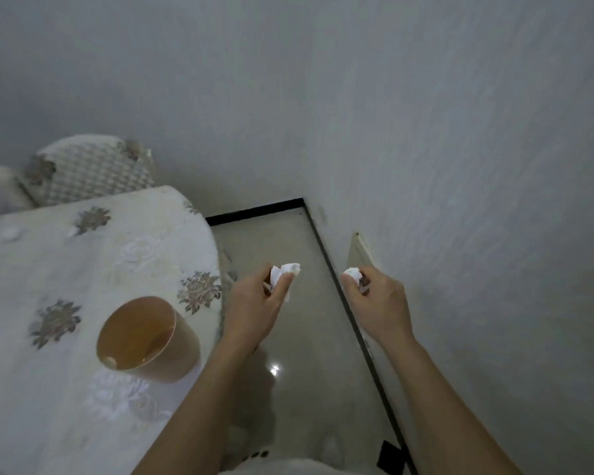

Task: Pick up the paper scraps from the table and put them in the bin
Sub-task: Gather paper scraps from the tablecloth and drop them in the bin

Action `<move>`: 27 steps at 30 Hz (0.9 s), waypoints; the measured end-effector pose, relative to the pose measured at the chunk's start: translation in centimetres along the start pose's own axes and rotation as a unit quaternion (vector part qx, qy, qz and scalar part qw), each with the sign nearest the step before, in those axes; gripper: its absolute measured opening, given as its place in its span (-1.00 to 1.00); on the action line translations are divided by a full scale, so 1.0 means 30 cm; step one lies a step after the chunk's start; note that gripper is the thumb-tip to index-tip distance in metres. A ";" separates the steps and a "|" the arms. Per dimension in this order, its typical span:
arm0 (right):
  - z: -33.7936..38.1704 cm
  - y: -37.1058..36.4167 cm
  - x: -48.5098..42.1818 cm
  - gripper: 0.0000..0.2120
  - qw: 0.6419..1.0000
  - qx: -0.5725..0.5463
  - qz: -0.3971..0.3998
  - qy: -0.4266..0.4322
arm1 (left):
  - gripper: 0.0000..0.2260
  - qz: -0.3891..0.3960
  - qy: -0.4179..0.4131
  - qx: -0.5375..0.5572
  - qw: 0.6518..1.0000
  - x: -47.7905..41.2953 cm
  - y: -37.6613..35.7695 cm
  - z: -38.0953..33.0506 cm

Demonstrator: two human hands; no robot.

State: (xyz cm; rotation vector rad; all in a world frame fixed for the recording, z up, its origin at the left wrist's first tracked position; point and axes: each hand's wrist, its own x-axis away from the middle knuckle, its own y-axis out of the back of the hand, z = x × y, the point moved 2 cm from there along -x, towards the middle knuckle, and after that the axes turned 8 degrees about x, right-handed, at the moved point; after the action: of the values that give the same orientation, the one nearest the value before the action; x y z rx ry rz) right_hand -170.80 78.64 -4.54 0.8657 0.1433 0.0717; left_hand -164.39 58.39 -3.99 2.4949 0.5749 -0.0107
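My left hand [254,303] is closed on a crumpled white paper scrap [287,270], held over the floor just right of the table's edge. My right hand [378,303] grips another small white paper scrap [353,274] near the wall. A tan round bin [172,351] stands on the table [48,269], left of my left hand, with one small white scrap [111,362] lying at its bottom. Both hands are beyond the table, apart from the bin.
The table carries a white cloth with grey flower patterns. A quilted chair back [93,169] stands behind it at the far left. A glossy floor [288,337] with a black border runs along the grey wall [460,166] on the right.
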 end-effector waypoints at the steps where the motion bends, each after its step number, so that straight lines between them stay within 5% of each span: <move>1: 0.024 -0.025 -0.032 -0.73 1.000 -0.006 0.018 0.020 | -0.63 -0.021 0.006 -0.007 1.000 -0.004 0.028 0.012; 7: 0.218 -0.231 -0.124 -0.68 0.981 -0.019 0.129 0.142 | -0.78 -0.131 0.099 -0.015 0.986 0.033 0.220 0.107; 15: 0.518 -0.469 -0.071 -0.80 0.936 -0.027 0.212 0.281 | -0.72 -0.263 0.150 -0.069 0.950 0.181 0.472 0.290; 22: 0.675 -0.623 -0.024 -0.86 0.907 -0.012 0.210 0.364 | -0.67 -0.284 0.188 -0.133 0.931 0.222 0.586 0.415; 27: 0.743 -0.697 -0.010 -0.84 0.891 0.024 0.218 0.398 | -0.82 -0.271 0.173 -0.231 0.918 0.197 0.625 0.458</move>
State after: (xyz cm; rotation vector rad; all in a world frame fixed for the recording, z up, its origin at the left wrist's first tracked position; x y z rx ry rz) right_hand -167.56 48.30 -6.20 0.8632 0.7223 0.8553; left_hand -149.86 39.43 -6.25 1.8204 1.2444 0.3225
